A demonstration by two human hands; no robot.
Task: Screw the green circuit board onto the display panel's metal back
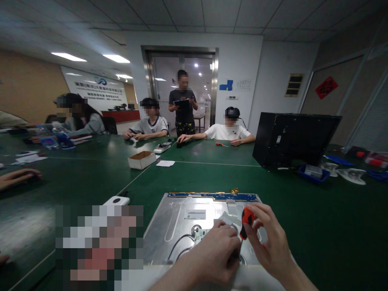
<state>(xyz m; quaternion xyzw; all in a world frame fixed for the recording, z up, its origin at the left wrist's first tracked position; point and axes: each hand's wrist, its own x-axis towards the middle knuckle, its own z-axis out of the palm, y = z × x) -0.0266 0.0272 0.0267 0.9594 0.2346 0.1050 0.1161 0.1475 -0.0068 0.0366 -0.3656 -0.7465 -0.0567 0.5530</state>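
Note:
A flat silver metal panel (172, 218) lies before me, with a blue circuit strip (212, 197) along its far edge. Between the fingers of my right hand (271, 236) is an orange and black screwdriver (247, 217), its shaft pointing down toward the panel. My left hand (216, 250) rests over the panel close to the shaft, fingers curled; what they grip, if anything, is hidden. Beside it a small pale circuit board (201, 235) shows in part, and dark cables (177, 242) curve over the metal to its left.
An open cardboard box (142, 160) and white paper (165, 163) sit beyond the panel. At the right stand a large black case (294, 139) and a blue tray (313, 173). A co-worker's hand (20, 178) lies at the left; several people are around the green table (212, 176).

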